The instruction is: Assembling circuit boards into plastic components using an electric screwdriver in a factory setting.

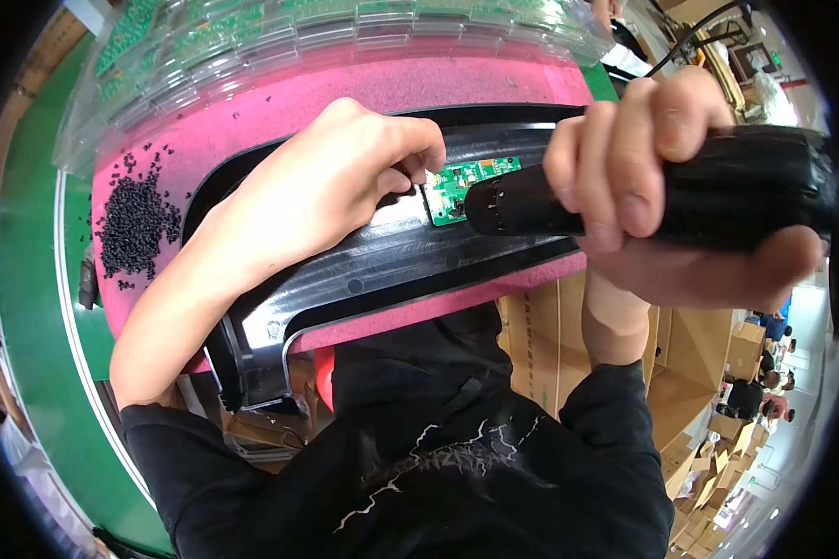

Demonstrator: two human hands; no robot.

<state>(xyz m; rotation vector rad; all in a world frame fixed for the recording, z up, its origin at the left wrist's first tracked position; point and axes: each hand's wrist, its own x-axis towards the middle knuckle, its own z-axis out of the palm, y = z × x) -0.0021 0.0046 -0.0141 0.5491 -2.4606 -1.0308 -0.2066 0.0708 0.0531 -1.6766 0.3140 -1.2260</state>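
Observation:
A green circuit board (pixel 475 174) sits inside a long, curved black plastic housing (pixel 364 275). My right hand (pixel 639 177) is wrapped round a black power screwdriver (pixel 736 182), whose dark front end points at the board and covers part of it. At the board's left edge is my left hand (pixel 354 172), its thumb and fingers drawn together in a pinch. Whatever may be between those fingertips is too small or hidden to make out. The screwdriver's tip is hard to see against the board.
The housing lies on a pink mat (pixel 336 79). A pile of small black screws (pixel 135 228) is spread at the mat's left. Stacked clear plastic trays (pixel 345 37) with green boards stand along the back. Cardboard boxes (pixel 690 345) are at the right, with other people farther off.

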